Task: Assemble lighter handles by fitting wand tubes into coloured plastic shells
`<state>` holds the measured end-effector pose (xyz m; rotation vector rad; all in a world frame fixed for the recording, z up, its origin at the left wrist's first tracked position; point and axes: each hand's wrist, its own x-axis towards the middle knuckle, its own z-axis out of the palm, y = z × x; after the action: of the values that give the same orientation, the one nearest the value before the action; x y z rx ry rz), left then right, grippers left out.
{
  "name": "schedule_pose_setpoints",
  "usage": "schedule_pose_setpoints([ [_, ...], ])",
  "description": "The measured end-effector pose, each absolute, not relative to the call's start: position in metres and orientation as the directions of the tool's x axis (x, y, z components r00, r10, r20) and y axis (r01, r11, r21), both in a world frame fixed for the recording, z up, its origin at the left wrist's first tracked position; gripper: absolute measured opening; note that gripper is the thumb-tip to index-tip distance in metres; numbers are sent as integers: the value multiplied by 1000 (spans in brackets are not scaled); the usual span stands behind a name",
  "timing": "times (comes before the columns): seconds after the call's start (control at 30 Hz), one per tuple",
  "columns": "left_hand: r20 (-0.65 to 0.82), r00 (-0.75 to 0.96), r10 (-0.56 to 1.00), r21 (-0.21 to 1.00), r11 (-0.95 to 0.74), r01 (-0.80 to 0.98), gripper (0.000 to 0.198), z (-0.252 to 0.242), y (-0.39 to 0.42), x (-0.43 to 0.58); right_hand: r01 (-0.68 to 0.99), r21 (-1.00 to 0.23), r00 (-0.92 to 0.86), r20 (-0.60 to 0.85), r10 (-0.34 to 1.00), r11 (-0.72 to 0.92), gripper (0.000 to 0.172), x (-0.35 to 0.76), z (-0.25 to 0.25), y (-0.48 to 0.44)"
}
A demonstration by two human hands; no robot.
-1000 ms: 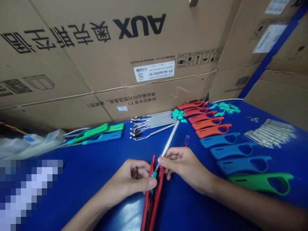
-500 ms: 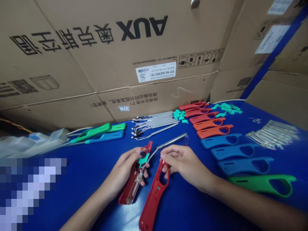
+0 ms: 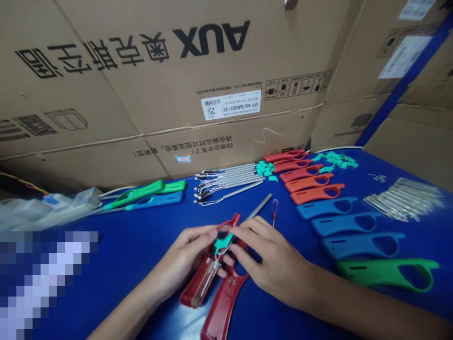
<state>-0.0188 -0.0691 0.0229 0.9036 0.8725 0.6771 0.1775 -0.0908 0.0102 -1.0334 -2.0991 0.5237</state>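
Observation:
My left hand (image 3: 187,252) grips a red lighter shell half (image 3: 191,297), which holds a clear tank and a teal trigger piece (image 3: 222,242). My right hand (image 3: 272,259) presses in over that piece, its fingers closed around a thin metal tube (image 3: 260,206) that runs up and to the right. A second red shell half (image 3: 221,309) lies on the blue table beneath my right hand, partly hidden by it. A small red-handled screwdriver (image 3: 275,210) stands just beyond my right fingers.
Rows of coloured lighter shells (image 3: 347,226) lie on the blue table (image 3: 120,264) at right, with more at left (image 3: 152,196). Metal nozzle assemblies (image 3: 228,182), teal pieces (image 3: 336,159) and metal tubes (image 3: 403,198) lie farther back. Cardboard boxes (image 3: 177,94) wall off the far side.
The two red halves, together a second ago, now lie apart. My right hand has moved left over the left-hand half, and the metal tube has swung round toward the upper right.

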Motion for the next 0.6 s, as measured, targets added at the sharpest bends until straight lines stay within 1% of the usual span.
schedule_pose_setpoints([
  [0.1,-362,531,767,891,452,-45,36,22,-73,-20,516,-631,-442,383,811,579,26,179,10,-90],
  [0.23,-356,534,767,920,388,56,42,23,-72,-19,510,-591,-514,373,773,624,27,181,8,-88],
  [0.37,-361,512,780,923,377,77,47,22,-69,-15,527,-526,-556,381,738,668,25,183,5,-85],
  [0.5,-377,493,784,920,380,98,48,23,-67,-16,543,-437,-582,420,697,717,23,186,6,-83],
  [0.6,-398,483,780,911,396,111,49,24,-66,-18,573,-398,-574,429,697,717,22,189,13,-82],
])
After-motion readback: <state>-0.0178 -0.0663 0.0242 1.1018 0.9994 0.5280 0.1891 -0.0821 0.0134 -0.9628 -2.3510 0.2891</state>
